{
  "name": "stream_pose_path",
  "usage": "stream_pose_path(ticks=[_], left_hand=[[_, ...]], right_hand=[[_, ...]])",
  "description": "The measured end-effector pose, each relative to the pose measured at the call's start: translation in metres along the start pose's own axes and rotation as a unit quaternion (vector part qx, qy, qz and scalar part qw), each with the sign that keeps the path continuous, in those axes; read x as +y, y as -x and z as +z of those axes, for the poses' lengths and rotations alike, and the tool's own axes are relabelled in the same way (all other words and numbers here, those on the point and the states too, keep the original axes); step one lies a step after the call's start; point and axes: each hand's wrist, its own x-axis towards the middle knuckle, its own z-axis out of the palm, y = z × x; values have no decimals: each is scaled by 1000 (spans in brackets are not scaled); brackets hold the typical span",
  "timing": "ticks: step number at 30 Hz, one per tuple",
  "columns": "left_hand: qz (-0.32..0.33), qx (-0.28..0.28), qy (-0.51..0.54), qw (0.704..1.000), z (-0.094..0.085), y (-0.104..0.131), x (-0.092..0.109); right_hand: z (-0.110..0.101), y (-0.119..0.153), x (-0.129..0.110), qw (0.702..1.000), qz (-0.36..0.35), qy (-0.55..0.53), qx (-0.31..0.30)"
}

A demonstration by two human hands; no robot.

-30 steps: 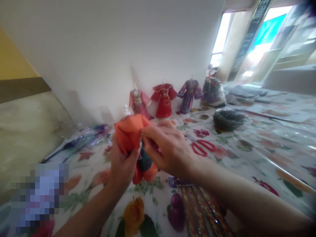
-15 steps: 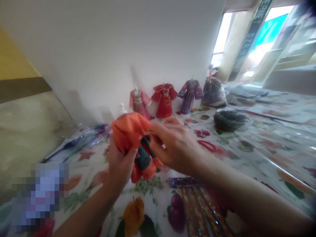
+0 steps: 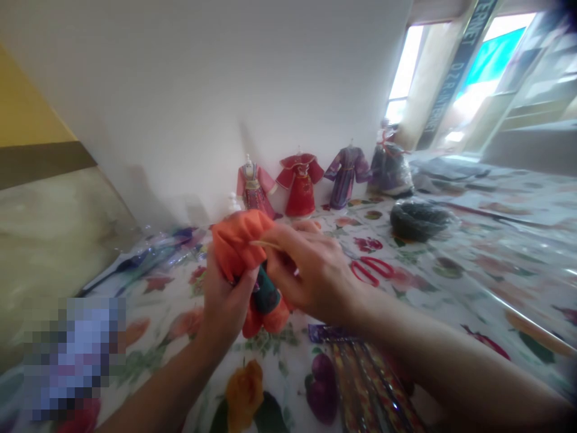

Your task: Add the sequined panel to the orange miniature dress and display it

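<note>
An orange doll dress (image 3: pixel 238 243) with a dark green panel (image 3: pixel 265 291) is held up in front of me, above the tablecloth. My left hand (image 3: pixel 225 300) is closed around it from the left, thumb across its front. From the right, my right hand (image 3: pixel 311 264) pinches a thin pale strip (image 3: pixel 269 245) that lies against the orange cloth. I cannot make out whether the strip is a cord or a stick. A white knobbed doll-stand top (image 3: pixel 233 201) shows just above the dress. Red-handled scissors (image 3: pixel 373 270) lie right of my right hand, partly hidden by it.
Against the wall stand a pink doll dress (image 3: pixel 255 189), a red one (image 3: pixel 300 186) and a purple one (image 3: pixel 346 171). Beside them are a plastic-wrapped figure (image 3: pixel 391 165) and a dark wrapped bowl-shaped thing (image 3: pixel 421 219). Patterned strips in plastic (image 3: pixel 356 373) lie below my right arm.
Both hands and the orange dress have shifted slightly right. The dress has turned a little, and more of the pale strip shows. More of the red scissor handles is visible.
</note>
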Motion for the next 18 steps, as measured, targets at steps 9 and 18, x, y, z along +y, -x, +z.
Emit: stream_pose_path(ticks=[9,18], left_hand=[[22,0,4,1000,2,0,1],[23,-2,-8,1000,4,3,3]], right_hand=[[5,2,1,1000,-1,28,-2],[8,3,-2,1000,3,-3,-15]])
